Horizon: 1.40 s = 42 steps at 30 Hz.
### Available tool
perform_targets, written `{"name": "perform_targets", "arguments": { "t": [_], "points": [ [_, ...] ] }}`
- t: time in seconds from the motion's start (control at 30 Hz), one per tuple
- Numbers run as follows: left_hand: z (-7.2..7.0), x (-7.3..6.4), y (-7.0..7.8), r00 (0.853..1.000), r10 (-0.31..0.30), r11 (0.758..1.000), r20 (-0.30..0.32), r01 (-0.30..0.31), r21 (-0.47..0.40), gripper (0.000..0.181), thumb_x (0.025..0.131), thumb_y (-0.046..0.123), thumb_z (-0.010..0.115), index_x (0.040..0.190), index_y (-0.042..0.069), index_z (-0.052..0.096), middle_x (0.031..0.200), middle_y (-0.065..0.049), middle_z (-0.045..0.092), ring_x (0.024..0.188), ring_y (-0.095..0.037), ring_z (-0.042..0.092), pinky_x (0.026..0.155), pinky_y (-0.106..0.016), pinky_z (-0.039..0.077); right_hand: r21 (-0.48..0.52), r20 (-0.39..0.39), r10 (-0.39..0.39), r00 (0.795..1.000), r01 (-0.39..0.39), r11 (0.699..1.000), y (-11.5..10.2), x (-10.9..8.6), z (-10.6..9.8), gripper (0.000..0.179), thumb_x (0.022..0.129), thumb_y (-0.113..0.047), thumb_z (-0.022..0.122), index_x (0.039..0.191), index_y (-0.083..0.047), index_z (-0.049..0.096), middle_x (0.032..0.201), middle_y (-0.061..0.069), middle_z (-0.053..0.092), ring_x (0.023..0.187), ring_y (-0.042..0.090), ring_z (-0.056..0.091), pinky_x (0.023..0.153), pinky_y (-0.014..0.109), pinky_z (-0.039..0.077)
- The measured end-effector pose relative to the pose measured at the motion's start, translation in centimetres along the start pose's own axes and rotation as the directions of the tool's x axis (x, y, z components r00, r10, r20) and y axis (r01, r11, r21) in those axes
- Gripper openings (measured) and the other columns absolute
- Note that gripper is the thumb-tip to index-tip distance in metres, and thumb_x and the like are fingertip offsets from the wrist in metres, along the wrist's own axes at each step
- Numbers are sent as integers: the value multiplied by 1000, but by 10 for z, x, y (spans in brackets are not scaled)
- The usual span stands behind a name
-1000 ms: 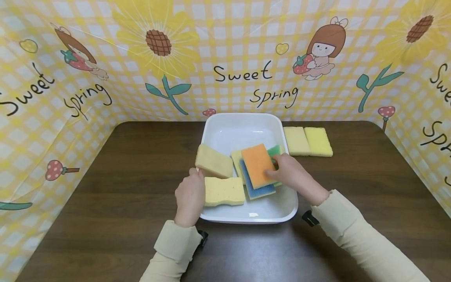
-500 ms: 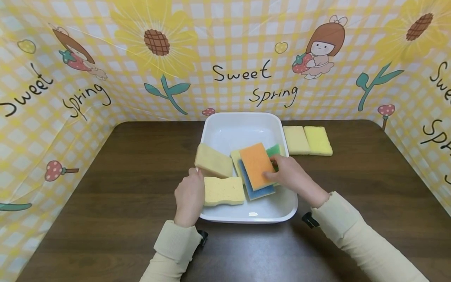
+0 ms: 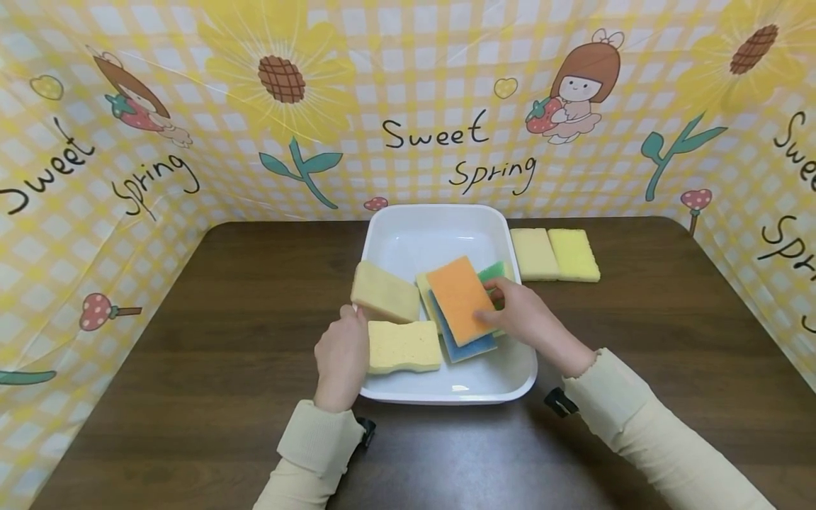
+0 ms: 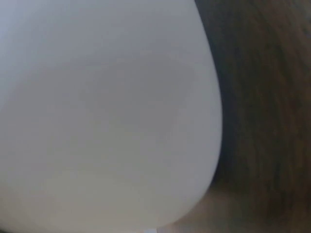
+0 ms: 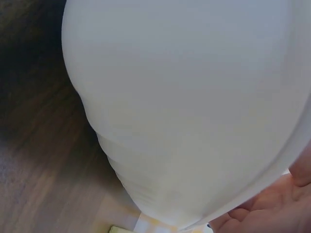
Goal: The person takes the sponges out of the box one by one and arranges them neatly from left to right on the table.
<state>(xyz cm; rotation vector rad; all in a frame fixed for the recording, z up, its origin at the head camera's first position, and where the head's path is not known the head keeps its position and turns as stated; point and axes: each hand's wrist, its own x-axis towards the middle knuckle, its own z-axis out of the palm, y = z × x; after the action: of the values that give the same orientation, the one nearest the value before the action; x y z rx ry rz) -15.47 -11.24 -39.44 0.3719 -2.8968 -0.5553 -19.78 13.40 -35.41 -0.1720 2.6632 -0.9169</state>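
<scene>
In the head view a white basin (image 3: 440,388) stands on the table with several sponges in it. My right hand (image 3: 525,312) reaches over the basin's right rim and pinches an orange sponge (image 3: 460,301) by its right edge. Under it show a blue-faced sponge (image 3: 468,350) and a green-faced one (image 3: 494,272). At the left rim my left hand (image 3: 342,358) grips the basin's edge. Beside it are a pale yellow wavy-sided sponge (image 3: 404,346) and a beige sponge (image 3: 385,292) leaning on the left wall. The left wrist view shows mostly basin wall (image 4: 112,116).
Right of the basin, a beige sponge (image 3: 535,253) and a bright yellow sponge (image 3: 574,253) lie side by side on the dark wooden table (image 3: 650,304). A yellow checked cloth (image 3: 421,64) with sunflowers hangs round the back and sides.
In the right hand the orange sponge has shifted slightly left and turned a little over the blue-faced one. The left hand stays at the rim.
</scene>
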Motion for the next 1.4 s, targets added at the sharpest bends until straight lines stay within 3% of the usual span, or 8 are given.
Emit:
{"name": "perform_targets", "arguments": {
  "t": [0.3,0.73,0.93,1.1,1.27,1.4],
  "points": [
    [0,0,0,1000,-11,1000,14,11,3,35,103,23,37,90,-6,52,70,-26,64,64,-42,65,51,-51,48,57,-40,-17,999,19,998,1,-5,1,54,89,-25,68,134,-3,46,122,17,60,108,29,56,83,39,48],
    [0,-2,3,995,43,997,-89,-37,69,32,101,19,43,83,-5,52,64,-25,62,59,-41,65,47,-49,49,102,-54,-37,998,43,994,-3,-11,2,46,90,-20,65,131,-4,49,113,16,61,100,28,60,76,34,50],
    [1,-2,2,994,52,997,-97,-46,67,32,101,19,43,82,-5,52,62,-24,62,57,-40,65,46,-48,48,134,-47,-44,998,49,990,-2,-15,-7,46,91,-20,64,131,-2,49,111,17,62,104,30,61,78,34,50],
    [1,-1,2,995,41,998,-88,-36,57,32,102,19,42,83,-5,52,64,-25,62,59,-41,65,47,-49,48,175,-88,-73,993,87,981,0,-18,-18,47,90,-19,64,131,0,49,110,19,64,105,33,63,79,35,52],
    [1,-1,2,997,30,998,-71,-26,53,32,102,19,42,84,-5,52,66,-25,63,61,-41,66,48,-50,49,196,-134,-57,989,83,977,4,-19,-31,48,89,-20,66,130,-2,50,110,19,64,104,30,61,82,34,49],
    [1,-1,2,998,22,999,-59,-19,50,32,102,20,41,86,-5,52,68,-26,64,62,-41,66,49,-50,49,192,-175,-53,983,87,978,7,-20,-43,46,90,-18,65,130,-1,50,114,22,63,109,35,60,82,36,49]
  ]
}}
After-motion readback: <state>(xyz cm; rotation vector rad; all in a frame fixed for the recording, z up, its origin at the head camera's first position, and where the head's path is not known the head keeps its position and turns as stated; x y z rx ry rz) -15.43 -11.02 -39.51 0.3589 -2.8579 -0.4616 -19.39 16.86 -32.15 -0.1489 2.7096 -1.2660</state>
